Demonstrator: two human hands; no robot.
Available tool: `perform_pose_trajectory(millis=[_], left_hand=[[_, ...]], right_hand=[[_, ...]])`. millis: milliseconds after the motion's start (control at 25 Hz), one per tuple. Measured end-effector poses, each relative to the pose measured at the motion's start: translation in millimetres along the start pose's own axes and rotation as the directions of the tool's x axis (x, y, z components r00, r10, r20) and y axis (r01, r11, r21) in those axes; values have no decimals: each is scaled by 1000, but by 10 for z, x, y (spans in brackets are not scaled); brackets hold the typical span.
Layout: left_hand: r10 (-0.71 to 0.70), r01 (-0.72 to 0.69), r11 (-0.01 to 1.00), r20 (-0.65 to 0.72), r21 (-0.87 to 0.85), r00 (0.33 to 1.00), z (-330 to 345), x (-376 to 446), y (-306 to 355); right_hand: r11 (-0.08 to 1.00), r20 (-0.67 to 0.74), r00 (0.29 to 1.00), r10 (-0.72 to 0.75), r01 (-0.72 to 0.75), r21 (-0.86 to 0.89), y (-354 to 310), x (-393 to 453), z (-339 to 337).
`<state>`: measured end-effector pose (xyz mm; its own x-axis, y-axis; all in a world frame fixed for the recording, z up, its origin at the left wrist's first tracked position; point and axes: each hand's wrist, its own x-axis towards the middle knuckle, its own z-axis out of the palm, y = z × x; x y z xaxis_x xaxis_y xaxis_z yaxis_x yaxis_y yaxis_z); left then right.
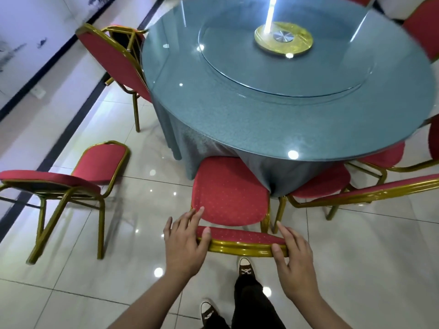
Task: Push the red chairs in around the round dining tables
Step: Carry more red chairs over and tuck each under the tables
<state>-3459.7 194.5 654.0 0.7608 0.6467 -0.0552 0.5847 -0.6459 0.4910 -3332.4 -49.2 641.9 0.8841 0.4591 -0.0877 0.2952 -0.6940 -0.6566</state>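
A red chair with a gold frame (229, 195) stands right in front of me, its seat partly under the round glass-topped table (273, 110) draped in grey-blue cloth. My left hand (184, 243) rests on the left end of the chair's backrest top, thumb over the rail, fingers straight. My right hand (293, 260) lies on the right end, thumb on the gold rail, fingers relaxed. Another red chair (66, 179) stands apart at the left, turned away from the table. A third red chair (114, 60) sits at the table's far left edge.
More red chairs (344, 186) crowd the table's right side, with others at the far right (420, 27). A glass turntable (282, 53) with a gold hub sits on the table. Glossy white tiles (356, 269) surround me; a wall (35, 55) runs along the left. My shoes (245, 269) are below the chair.
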Motion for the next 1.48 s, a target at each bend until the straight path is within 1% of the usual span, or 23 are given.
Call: perform_pose_trajectory(millis=[160,320,600,680,840,1120,1320,1480], left_hand=[[39,-42,998,55,49,998,-160,312,-280],[68,-75,995,106,68,992,-229,700,-439],[129,-138,988,119,69,984,-270,1345,-468],[139,-147,987,110,71,984,-302,1528,-489],[167,-179,980,126,87,978,-404,1901,-629],[184,-198,977,163,74,969,-599,2482,-822],[159,-177,982,236,57,959,-684,2493,-835],[131,-156,986,291,64,948,-802,2385,-797]], right_hand=[[1000,-34,999,15,-15,8,-252,48,252],[999,-110,993,45,-42,32,-432,250,443],[997,-190,980,65,-54,64,-563,755,599],[996,-190,979,77,-68,51,-648,908,635],[993,-221,970,101,-85,81,-887,1119,788],[986,-226,963,147,-124,112,-1243,1449,1047],[985,-232,959,163,-144,94,-1252,1439,1098],[989,-157,976,150,-149,20,-1249,1427,1029]])
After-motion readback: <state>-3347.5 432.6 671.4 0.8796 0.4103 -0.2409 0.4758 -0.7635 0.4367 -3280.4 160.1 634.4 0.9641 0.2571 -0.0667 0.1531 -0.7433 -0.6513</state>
